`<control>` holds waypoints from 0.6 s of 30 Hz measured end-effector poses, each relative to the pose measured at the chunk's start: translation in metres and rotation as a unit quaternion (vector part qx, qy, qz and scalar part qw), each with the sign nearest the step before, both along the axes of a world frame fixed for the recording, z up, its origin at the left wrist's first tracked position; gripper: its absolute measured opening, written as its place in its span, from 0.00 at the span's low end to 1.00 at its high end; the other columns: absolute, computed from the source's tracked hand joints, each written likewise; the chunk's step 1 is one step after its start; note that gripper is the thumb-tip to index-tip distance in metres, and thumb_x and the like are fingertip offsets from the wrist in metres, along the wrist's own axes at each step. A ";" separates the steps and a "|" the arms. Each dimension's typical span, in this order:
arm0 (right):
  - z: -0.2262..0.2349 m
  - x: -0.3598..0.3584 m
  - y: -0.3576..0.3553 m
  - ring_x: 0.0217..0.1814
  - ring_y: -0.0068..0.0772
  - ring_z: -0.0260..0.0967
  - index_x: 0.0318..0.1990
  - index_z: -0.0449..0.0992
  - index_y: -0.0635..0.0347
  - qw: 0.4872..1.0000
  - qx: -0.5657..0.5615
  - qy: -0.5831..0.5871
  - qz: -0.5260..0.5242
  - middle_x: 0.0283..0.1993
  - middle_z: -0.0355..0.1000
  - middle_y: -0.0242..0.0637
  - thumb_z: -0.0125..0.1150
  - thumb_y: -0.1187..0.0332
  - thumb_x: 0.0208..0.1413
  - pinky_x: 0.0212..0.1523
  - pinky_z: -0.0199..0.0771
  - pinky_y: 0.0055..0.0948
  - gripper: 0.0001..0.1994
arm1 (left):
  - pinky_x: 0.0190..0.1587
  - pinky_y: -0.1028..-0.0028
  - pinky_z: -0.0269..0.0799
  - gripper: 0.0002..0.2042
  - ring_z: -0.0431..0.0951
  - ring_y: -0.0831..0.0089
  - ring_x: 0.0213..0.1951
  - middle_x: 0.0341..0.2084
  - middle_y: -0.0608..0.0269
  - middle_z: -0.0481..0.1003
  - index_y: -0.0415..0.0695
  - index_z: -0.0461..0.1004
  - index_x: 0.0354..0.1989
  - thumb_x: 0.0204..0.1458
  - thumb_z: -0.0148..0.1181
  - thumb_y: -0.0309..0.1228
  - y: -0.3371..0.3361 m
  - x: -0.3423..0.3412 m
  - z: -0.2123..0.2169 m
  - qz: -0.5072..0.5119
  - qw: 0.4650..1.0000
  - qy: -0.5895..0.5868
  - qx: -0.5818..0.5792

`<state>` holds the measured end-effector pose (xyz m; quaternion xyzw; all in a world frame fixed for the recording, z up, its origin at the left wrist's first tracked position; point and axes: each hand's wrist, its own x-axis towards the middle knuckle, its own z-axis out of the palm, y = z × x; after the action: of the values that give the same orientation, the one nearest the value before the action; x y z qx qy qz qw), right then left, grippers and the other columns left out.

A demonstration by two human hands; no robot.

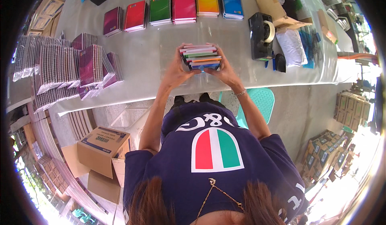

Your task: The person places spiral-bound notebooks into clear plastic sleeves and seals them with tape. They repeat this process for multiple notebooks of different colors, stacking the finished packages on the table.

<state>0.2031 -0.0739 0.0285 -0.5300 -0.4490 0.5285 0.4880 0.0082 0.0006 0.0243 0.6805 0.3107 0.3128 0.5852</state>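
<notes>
Head view: left fingers and right fingers curved round opposite ends of a mixed-colour stack of notebooks; spread only as wide as the stack, thumbs against the near side. Stack held between them above the surface; whether its far edge rests there, cannot tell. Edges show pink, green, orange and blue; exact count not readable.

Ahead of the fingers, a row of six piles: purple notebooks, red notebooks, green notebooks, pink notebooks, yellow notebooks, blue notebooks. To the right of the fingers, a tape dispenser, then a white packet. Well left of the fingers, banked bundles of purple-covered notebooks in clear film. Nearer the body and left, an open carton on the floor.

Progress (judgement): one mixed set appears gathered and is being squared up by the fingers. No film made out on it, so wrapping looks not done. Each pile in the row holds several copies, so further sets could be drawn. Bundles at left look finished as to wrapping; their contents cannot be confirmed.
</notes>
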 end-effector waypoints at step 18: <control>-0.021 -0.021 -0.010 0.74 0.36 0.45 0.71 0.47 0.57 0.999 0.039 -0.003 0.007 0.68 0.53 0.43 0.50 0.84 0.42 0.71 0.45 0.35 0.43 | 0.69 0.62 0.49 0.49 0.49 0.58 0.70 0.69 0.52 0.46 0.54 0.33 0.73 0.49 0.60 0.15 -0.029 -0.009 -0.019 0.028 0.998 -0.014 -0.046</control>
<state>0.1825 -0.0844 0.0078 -0.5090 -0.4745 0.5121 0.5035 -0.0006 -0.0281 0.0049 0.6396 0.3352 0.3241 0.6111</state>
